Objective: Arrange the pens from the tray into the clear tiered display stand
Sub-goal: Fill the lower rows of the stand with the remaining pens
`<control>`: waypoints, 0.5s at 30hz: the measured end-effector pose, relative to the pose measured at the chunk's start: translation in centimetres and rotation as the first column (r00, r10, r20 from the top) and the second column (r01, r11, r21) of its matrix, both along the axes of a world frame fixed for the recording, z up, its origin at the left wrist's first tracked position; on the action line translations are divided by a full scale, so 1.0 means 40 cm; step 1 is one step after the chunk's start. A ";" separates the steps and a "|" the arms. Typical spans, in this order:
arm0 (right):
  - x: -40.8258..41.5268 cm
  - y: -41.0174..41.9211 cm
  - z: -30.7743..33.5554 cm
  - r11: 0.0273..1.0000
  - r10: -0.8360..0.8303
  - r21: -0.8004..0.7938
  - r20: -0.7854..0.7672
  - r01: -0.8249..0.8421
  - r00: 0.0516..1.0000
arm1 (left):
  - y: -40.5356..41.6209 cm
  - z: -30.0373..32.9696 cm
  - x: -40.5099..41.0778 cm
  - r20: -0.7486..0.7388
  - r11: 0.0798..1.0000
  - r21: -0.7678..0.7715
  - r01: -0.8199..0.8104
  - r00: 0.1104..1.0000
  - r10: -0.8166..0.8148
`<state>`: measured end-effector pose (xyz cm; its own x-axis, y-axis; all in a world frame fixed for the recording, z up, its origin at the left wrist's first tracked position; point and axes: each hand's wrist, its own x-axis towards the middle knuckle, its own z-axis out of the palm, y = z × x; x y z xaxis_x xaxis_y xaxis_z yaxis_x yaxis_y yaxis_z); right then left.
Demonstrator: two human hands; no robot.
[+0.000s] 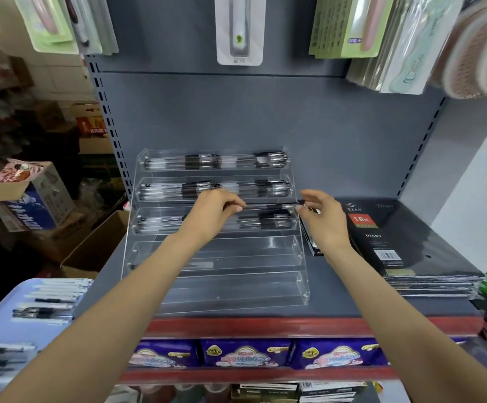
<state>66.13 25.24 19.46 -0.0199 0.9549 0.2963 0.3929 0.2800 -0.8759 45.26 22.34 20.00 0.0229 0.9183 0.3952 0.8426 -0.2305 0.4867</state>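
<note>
A clear tiered display stand (216, 286) sits on a grey shelf. Its three upper tiers hold rows of black-and-clear pens; the two lower tiers look bare. My left hand (213, 210) and my right hand (323, 219) hold one pen (268, 205) level between them, each pinching one end, just above the third tier's right half. A light blue tray (1, 324) at the lower left carries several more pens (44, 311).
A stack of black diary notebooks (405, 242) lies right of the stand. Packaged goods hang from the back panel above. Purple packets (245, 351) fill the shelf below the red shelf edge (265, 327). Cardboard boxes (33, 205) stand on the left.
</note>
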 end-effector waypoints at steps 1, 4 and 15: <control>0.006 0.005 -0.005 0.999 0.013 -0.037 0.031 -0.012 0.999 | 0.003 -0.005 -0.005 -0.009 1.000 -0.014 -0.012 1.000 0.011; 0.017 0.006 -0.015 0.976 0.133 -0.176 0.018 -0.128 0.991 | 0.007 -0.013 -0.015 -0.029 0.999 -0.037 -0.030 0.999 0.029; 0.009 -0.003 -0.023 0.958 0.221 -0.185 0.000 -0.217 0.975 | 0.018 -0.011 -0.005 -0.156 0.990 -0.143 -0.005 0.988 -0.018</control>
